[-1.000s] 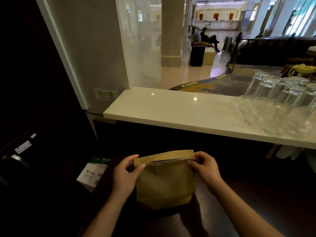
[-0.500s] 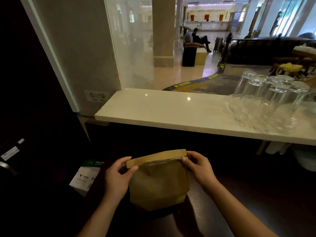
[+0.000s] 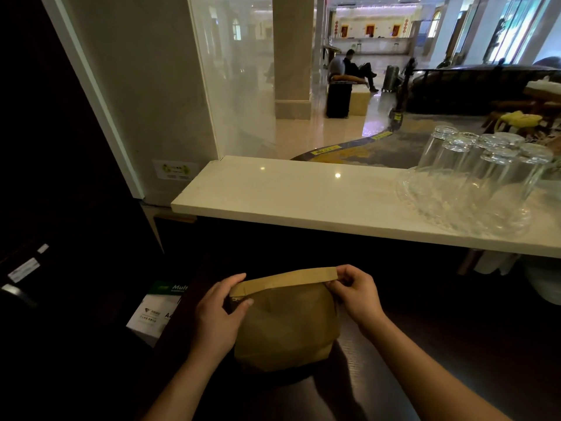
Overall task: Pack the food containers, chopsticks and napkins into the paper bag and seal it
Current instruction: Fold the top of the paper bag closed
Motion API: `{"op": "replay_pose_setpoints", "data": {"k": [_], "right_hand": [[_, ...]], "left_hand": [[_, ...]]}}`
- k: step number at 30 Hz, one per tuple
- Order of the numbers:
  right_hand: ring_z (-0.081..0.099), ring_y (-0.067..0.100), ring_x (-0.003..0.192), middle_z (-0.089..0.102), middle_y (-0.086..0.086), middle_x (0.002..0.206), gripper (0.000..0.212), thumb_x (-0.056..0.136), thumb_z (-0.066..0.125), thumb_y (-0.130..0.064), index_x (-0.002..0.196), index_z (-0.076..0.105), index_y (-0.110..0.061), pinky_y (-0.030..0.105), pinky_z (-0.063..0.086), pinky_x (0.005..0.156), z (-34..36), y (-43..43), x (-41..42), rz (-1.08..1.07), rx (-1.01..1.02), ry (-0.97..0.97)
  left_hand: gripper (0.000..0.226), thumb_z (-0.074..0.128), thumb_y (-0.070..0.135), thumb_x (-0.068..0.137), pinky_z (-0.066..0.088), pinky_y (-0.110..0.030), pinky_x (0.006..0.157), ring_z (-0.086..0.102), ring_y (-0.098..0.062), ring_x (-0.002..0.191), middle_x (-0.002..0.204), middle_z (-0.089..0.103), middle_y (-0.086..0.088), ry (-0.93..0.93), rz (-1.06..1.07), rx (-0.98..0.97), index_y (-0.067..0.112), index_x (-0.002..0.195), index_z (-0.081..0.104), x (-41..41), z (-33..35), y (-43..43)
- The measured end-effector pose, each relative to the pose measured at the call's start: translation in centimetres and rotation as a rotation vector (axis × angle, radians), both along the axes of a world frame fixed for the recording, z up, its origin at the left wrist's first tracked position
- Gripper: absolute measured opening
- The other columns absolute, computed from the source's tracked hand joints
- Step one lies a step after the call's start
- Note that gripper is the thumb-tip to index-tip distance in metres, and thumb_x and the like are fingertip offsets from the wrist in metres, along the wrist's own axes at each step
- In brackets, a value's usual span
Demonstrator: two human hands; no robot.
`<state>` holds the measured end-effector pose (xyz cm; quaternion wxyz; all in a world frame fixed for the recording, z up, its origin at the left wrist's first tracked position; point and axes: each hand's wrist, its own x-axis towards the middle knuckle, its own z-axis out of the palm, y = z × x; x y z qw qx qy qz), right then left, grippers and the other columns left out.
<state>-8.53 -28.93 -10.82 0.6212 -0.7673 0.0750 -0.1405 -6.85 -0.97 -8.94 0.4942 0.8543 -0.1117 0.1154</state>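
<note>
Folded flatter now, the paper bag [image 3: 285,323] top is pinched by left hand [image 3: 217,317] and right hand [image 3: 358,294]. It is stood on a dark wooden counter [image 3: 455,344], below a pale marble ledge [image 3: 303,196] where upturned glasses [image 3: 479,174] are kept.

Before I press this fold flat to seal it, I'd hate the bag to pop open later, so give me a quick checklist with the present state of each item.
1. Paper bag stands upright on the dark counter: ok.
2. Folded top strip is turned over across the full width: ok.
3. Left hand pinches the strip's left end: ok.
4. Right hand pinches its right end: ok.
5. Containers, chopsticks and napkins all inside: cannot tell, the bag is closed.
6. Glasses on the white ledge stand well away from the bag: ok.
</note>
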Motion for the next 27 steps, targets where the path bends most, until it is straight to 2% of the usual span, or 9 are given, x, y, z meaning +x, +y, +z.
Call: {"op": "replay_pose_setpoints", "data": {"k": [3,5,7,10,14,18,21,23,27], "right_hand": [[0.072,0.009,0.085,0.075,-0.007,0.093,0.014,0.089,0.068,-0.02,0.093,0.071,-0.033,0.031,0.061,0.07,-0.2,-0.2,0.2,-0.005,-0.005,-0.002],[0.072,0.01,0.086,0.075,-0.006,0.094,0.014,0.089,0.068,-0.021,0.094,0.071,-0.033,0.031,0.061,0.071,-0.3,-0.3,0.3,0.004,0.005,-0.005],[0.072,0.01,0.087,0.075,-0.006,0.095,0.015,0.089,0.068,-0.021,0.095,0.071,-0.034,0.031,0.062,0.071,-0.4,-0.2,0.4,0.029,0.008,-0.006],[0.072,0.01,0.088,0.075,-0.005,0.095,0.015,0.088,0.068,-0.02,0.095,0.071,-0.033,0.027,0.061,0.07,-0.4,-0.2,0.4,0.04,0.014,-0.005],[0.072,0.01,0.083,0.075,-0.004,0.091,0.014,0.087,0.07,-0.02,0.092,0.071,-0.033,0.026,0.06,0.066,-0.2,-0.2,0.4,0.023,0.016,-0.005],[0.072,0.015,0.086,0.075,-0.001,0.091,0.024,0.085,0.071,-0.008,0.093,0.072,-0.031,0.026,0.059,0.068,-0.1,-0.5,0.0,0.073,0.043,0.013],[0.07,0.01,0.097,0.074,-0.005,0.103,0.039,0.084,0.068,-0.002,0.111,0.07,-0.031,0.024,0.058,0.075,0.2,-1.1,-0.7,0.14,0.105,0.012],[0.069,0.006,0.098,0.073,-0.008,0.106,0.033,0.089,0.068,-0.014,0.118,0.068,-0.03,0.022,0.058,0.076,0.6,-1.1,-0.9,0.155,0.081,0.005],[0.07,0.009,0.085,0.073,-0.003,0.091,0.016,0.093,0.064,-0.018,0.1,0.072,-0.029,0.029,0.06,0.073,1.0,-0.7,-0.4,0.069,-0.088,0.001]], "left_hand": [[0.053,0.08,0.026,0.079,0.041,-0.016,0.075,0.047,0.008,0.103,0.114,0.047,0.026,-0.061,-0.072,0.122,0.047,0.122,0.057,-0.5,0.0,0.1],[0.037,0.071,0.043,0.08,0.044,-0.022,0.075,0.05,0.0,0.099,0.112,0.048,0.019,-0.112,-0.093,0.191,0.041,0.116,0.062,-0.7,0.5,-0.1],[0.031,0.056,0.051,0.084,0.045,-0.031,0.074,0.055,-0.01,0.091,0.103,0.054,0.011,-0.192,-0.085,0.278,0.03,0.104,0.068,-0.3,1.6,-0.8],[0.017,0.058,0.04,0.091,0.042,-0.037,0.071,0.06,-0.018,0.079,0.084,0.062,0.008,-0.261,-0.074,0.453,0.024,0.091,0.064,0.9,3.6,-2.6],[0.023,0.058,0.039,0.094,0.047,-0.034,0.08,0.06,-0.017,0.096,0.101,0.066,0.008,-0.166,-0.158,0.628,0.032,0.115,0.065,2.0,4.6,-4.0],[0.018,0.055,0.033,0.096,0.048,-0.03,0.076,0.06,-0.015,0.094,0.098,0.066,0.008,-0.169,-0.157,0.64,0.029,0.107,0.069,2.0,4.0,-4.0],[0.017,0.054,0.033,0.097,0.048,-0.03,0.075,0.06,-0.014,0.092,0.098,0.066,0.008,-0.185,-0.146,0.663,0.028,0.106,0.069,2.0,3.8,-4.0],[0.017,0.054,0.033,0.097,0.049,-0.029,0.074,0.059,-0.013,0.091,0.098,0.065,0.008,-0.181,-0.143,0.674,0.029,0.106,0.068,2.0,3.7,-4.1],[0.015,0.053,0.033,0.098,0.049,-0.029,0.074,0.059,-0.013,0.091,0.1,0.063,0.009,-0.166,-0.136,0.692,0.029,0.106,0.065,2.0,3.7,-4.4]]}}
